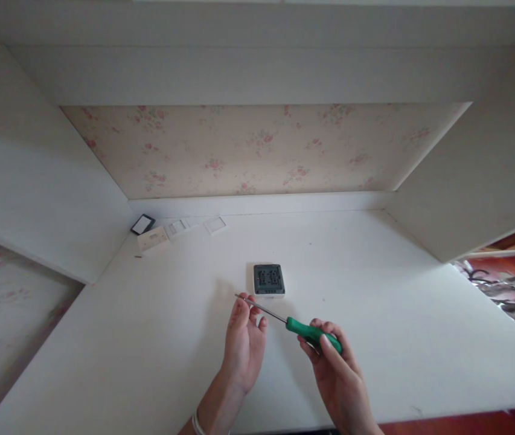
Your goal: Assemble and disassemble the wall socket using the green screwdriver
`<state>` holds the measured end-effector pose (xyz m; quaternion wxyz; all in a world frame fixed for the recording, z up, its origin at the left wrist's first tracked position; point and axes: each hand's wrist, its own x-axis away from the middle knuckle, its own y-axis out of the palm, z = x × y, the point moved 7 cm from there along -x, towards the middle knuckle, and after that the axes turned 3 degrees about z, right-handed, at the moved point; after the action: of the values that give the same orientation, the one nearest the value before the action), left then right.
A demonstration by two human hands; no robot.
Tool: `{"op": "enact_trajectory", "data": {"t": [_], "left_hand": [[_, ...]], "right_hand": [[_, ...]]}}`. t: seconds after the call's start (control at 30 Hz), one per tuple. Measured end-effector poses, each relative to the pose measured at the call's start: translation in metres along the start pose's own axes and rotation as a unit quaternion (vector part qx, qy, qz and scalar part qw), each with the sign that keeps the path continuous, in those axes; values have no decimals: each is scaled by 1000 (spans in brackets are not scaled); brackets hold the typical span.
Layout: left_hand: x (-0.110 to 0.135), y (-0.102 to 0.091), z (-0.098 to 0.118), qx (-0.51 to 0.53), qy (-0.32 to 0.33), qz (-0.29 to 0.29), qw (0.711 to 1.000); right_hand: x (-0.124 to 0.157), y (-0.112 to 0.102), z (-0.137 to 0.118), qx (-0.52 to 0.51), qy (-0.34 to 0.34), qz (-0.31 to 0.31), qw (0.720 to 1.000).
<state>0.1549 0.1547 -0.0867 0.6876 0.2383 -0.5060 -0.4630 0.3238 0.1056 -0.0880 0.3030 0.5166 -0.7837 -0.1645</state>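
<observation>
In the head view my right hand (pixel 339 368) is wrapped around the green handle of a screwdriver (pixel 314 336). Its thin metal shaft slants up to the left. My left hand (pixel 244 344) is closed at the shaft's tip, thumb and fingertips pinching there; any small part between them is too small to make out. Just beyond my left fingertips lies a square switch or socket unit (pixel 269 280), its dark slotted face up in a white housing. Neither hand touches this unit.
A white desktop (pixel 375 302) spreads under both hands, closed in by side panels. At the back left lie a dark-rimmed square piece (pixel 142 225), a white box-like part (pixel 153 240), a white frame part (pixel 178 227) and a thin square frame (pixel 215 225). A small dark piece (pixel 138 257) lies nearby.
</observation>
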Motion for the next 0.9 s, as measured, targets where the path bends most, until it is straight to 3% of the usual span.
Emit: {"op": "enact_trajectory", "data": {"t": [0.23,0.47,0.63,0.77,0.9], "left_hand": [[-1,4,-3,-85,10,-9,996],[-6,14,-4,-190,15,-72,979],[-23,13,-10,-126,-42,-54,990],[-36,3,-8,-123,-27,-11,992],[-40,-15,9,-271,22,-14,962]], "right_hand": [[-5,-8,1,-28,20,27,999],[-16,-19,-10,-72,40,76,994],[-28,-27,-18,-55,18,78,995],[-35,-33,-16,-35,17,72,997],[-38,-37,-13,-14,9,63,998]]}}
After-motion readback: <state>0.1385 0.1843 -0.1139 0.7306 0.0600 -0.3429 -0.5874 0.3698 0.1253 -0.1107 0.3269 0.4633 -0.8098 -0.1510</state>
